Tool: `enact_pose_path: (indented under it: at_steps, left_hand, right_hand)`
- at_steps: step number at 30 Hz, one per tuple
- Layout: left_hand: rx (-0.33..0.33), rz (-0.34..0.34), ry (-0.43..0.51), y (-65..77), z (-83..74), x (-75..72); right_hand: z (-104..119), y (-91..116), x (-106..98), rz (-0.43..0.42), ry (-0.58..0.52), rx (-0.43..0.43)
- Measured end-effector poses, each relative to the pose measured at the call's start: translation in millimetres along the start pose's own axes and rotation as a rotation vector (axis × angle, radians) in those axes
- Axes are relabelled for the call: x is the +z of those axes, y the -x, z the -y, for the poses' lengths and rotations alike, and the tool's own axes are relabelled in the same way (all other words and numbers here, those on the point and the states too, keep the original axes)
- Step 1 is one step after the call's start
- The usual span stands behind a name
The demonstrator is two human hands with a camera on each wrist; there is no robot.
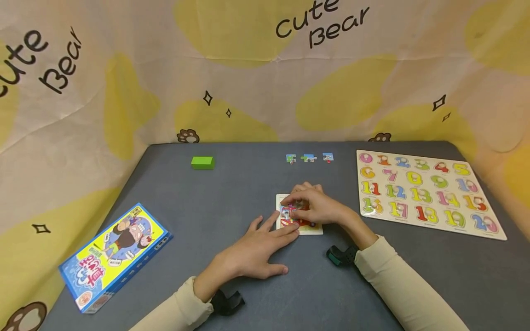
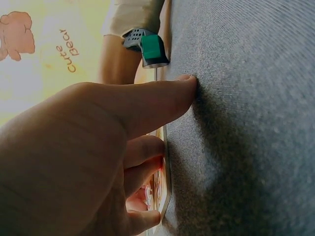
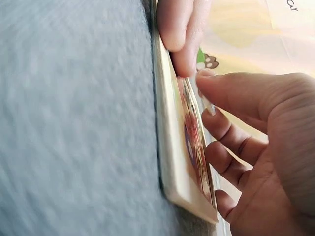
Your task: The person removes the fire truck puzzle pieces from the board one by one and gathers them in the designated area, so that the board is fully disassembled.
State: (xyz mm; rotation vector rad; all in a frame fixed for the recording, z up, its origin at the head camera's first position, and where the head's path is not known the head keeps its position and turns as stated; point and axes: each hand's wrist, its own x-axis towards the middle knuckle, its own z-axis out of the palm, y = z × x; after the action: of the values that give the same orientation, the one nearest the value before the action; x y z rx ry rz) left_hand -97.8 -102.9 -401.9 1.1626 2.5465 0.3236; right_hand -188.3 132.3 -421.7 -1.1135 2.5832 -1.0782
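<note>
A small white-bordered puzzle board (image 1: 310, 231) with a red picture lies mid-table, partly hidden under both hands. My left hand (image 1: 261, 248) spreads over its lower left corner, fingertips resting on the border and picture, thumb stretched out to the table. Above the board, my right hand (image 1: 319, 207) pinches a small thin puzzle piece (image 3: 210, 107) between thumb and index finger. That piece is mostly covered by the fingers. In the right wrist view, the board's (image 3: 184, 182) thick edge shows, with the other right fingers curled close beside it.
Three loose puzzle pieces (image 1: 308, 157) lie in a row at the back. A green block (image 1: 202, 163) sits back left, a blue and yellow box (image 1: 116, 257) at the left. On the right lies a number puzzle board (image 1: 422, 220). A patterned cloth (image 1: 248, 69) hangs behind the table.
</note>
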Motion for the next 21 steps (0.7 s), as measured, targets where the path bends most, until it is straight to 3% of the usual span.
enact_pose_path:
  at_steps: [9, 21]
  left_hand:
    - [-0.014, 0.004, 0.007, 0.1, -0.4, 0.2]
    - [-0.009, -0.007, -0.029, 2.1, -0.8, 0.5]
  right_hand:
    - [-27.6, -3.1, -24.2, -0.094, -0.014, 0.079]
    - [-52.4, -37.5, -36.8, -0.085, 0.063, 0.114]
